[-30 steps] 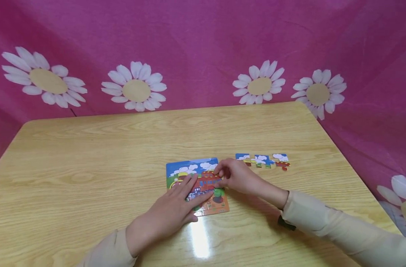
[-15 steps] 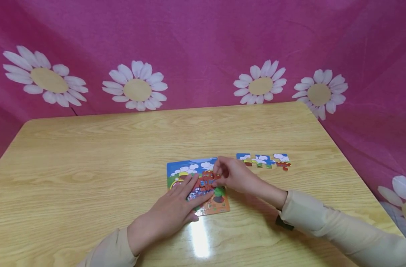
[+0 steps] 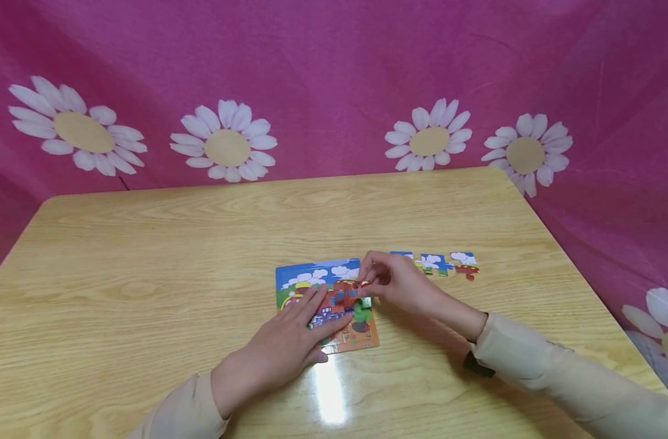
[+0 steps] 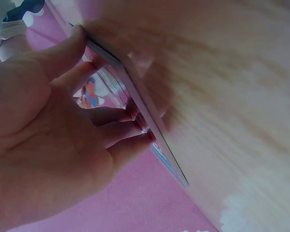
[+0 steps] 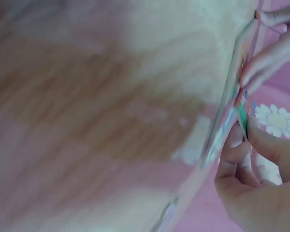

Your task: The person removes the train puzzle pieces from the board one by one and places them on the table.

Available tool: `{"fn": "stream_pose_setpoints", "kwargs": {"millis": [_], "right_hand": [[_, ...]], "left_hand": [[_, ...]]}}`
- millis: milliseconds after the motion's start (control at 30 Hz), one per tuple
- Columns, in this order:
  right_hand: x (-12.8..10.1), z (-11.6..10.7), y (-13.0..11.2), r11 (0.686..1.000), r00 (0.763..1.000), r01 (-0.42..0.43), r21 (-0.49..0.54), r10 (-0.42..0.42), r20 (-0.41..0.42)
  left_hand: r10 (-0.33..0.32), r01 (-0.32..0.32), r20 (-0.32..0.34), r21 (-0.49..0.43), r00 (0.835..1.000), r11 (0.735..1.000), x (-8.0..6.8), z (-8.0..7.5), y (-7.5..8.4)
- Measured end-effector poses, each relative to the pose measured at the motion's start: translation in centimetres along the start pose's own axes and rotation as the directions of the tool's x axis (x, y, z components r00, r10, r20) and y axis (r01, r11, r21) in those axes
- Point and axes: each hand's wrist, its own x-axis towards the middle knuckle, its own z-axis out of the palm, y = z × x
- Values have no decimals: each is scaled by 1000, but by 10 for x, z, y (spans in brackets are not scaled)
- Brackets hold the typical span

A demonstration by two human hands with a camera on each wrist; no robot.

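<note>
A jigsaw puzzle [image 3: 313, 268] with a blue sky and a red vehicle picture lies on the wooden table in the head view. My left hand [image 3: 279, 341] rests on it with fingers spread; the left wrist view shows the fingertips against the puzzle's face and the thumb at its edge. At the puzzle's right side, my right hand [image 3: 405, 283] pinches a puzzle piece between thumb and index finger. That puzzle piece [image 5: 242, 116] shows a green part in the right wrist view and stands tilted; fingers cover much of it.
Several loose puzzle pieces [image 3: 433, 263] lie in a row right of the puzzle, one partly behind my right hand. The wooden table [image 3: 147, 274] reaches back to a pink cloth [image 3: 323, 79] with white flowers. Light glares on the table below the puzzle.
My right hand has shifted slightly up and right, and the piece in it now tilts up from the puzzle, showing a green part. The left hand stays in place.
</note>
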Motion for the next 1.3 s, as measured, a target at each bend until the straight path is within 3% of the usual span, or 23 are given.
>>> {"fn": "stream_pose_setpoints", "kwargs": {"millis": [300,600,933,1300], "right_hand": [[-29,-56,27,999,997,-40,-28,39,-67],[-76,-99,63,971,968,-208,-116,187,-170],[-97,-115,80,923,927,-312,-226,243,-286],[-96,-112,87,914,934,-277,-296,183,-308]], "left_hand": [[-12,12,-1,8,1000,1000,1,1,0],[-12,12,-7,-4,1000,1000,0,1,-1],[-18,18,17,2,1000,1000,0,0,-1],[-14,14,7,7,1000,1000,0,1,-1]]}}
